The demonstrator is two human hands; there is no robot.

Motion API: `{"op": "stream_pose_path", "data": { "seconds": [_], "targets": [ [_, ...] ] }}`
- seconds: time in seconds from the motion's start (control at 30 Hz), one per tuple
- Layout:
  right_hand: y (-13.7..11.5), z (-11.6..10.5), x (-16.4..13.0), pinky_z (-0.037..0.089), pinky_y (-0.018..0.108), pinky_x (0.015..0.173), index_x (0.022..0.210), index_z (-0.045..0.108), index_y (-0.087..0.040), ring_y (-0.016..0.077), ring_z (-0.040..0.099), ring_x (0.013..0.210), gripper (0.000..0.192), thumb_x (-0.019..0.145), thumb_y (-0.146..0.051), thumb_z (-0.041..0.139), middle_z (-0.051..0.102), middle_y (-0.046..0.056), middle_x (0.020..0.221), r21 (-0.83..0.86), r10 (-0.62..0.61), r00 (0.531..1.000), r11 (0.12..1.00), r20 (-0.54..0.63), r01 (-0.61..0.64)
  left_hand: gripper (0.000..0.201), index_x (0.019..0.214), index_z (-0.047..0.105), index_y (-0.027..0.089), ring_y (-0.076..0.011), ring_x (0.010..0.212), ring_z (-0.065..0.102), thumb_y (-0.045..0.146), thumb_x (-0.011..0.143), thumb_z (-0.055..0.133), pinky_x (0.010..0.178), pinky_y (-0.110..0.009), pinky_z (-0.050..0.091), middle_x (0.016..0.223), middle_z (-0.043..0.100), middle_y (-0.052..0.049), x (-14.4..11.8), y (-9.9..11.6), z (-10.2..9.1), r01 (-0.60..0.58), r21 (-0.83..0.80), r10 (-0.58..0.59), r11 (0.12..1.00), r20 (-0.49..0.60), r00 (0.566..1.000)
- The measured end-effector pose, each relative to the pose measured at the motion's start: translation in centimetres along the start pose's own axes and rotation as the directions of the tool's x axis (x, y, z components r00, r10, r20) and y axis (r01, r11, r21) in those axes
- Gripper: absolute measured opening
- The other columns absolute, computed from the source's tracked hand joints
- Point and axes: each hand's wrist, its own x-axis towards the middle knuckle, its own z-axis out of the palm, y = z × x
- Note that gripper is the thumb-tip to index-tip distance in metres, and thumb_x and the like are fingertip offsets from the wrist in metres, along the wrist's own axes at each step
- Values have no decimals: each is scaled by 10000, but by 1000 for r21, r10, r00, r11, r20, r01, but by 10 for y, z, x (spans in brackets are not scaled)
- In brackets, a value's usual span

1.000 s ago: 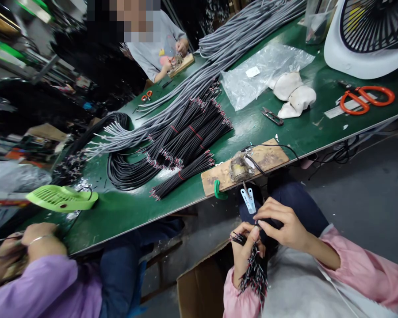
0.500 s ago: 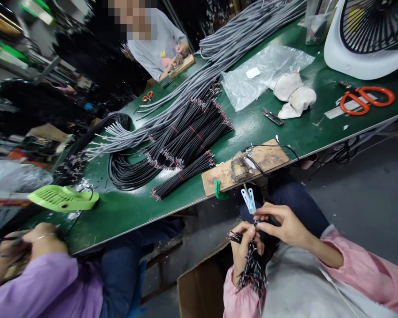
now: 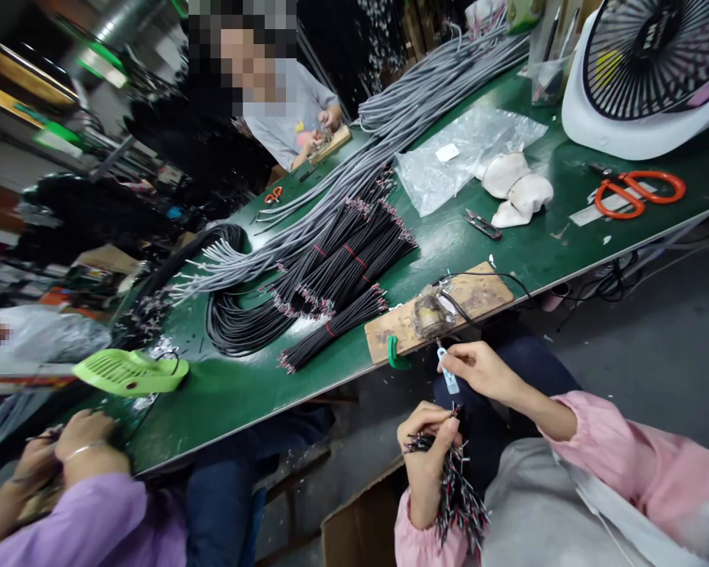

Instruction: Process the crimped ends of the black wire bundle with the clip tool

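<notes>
Holding a bunch of short black wires (image 3: 449, 488), the left hand (image 3: 426, 453) has its fingers wrapped tight around them, low by the lap. Up above those fingers, the right hand (image 3: 478, 368) pinches one thin wire between thumb and fingertips, right beside a small blue clip (image 3: 447, 372) under the wooden board (image 3: 478, 293) at the green table (image 3: 242, 390) edge. No writing can be read anywhere.
</notes>
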Motion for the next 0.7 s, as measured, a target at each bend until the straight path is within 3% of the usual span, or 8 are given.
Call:
{"op": "stream_pose_path", "data": {
  "seconds": [0.17,0.27,0.5,0.6,0.7],
  "targets": [
    [4,10,3,352,209,510,734,643,-94,89,465,521,427,796,-511,578,540,0,574,391,83,990,912,114,-122,45,690,674,159,-95,448,550,187,724,684,427,-215,424,638,541,22,10,4,4,-28,58,29,998,-17,999],
    [7,11,1,348,202,504,726,644,-89,85,469,519,397,789,-480,611,545,7,575,517,88,983,841,159,-159,74,677,661,142,-98,465,551,194,725,684,440,-217,429,631,541,16,13,2,5,-19,91,20,996,-7,1000],
    [19,8,-2,371,217,564,857,677,-69,110,539,603,493,854,-526,495,621,76,689,650,112,951,706,288,-280,158,666,650,132,-101,442,539,274,727,681,422,-215,427,585,547,11,14,-4,6,22,129,-20,991,-15,1000],
    [30,2,-3,347,209,541,817,683,-88,93,497,578,459,854,-511,507,600,54,674,695,137,961,666,242,-270,175,664,660,128,-99,435,535,293,720,685,411,-213,425,585,551,5,12,-2,7,36,145,-32,989,-27,999],
    [39,-9,-9,336,216,549,833,677,-96,97,488,601,417,863,-478,513,594,51,692,665,146,971,708,190,-237,175,657,661,128,-94,435,534,291,717,687,411,-211,421,599,557,2,10,0,7,54,150,-51,987,-28,998]
  ]
}}
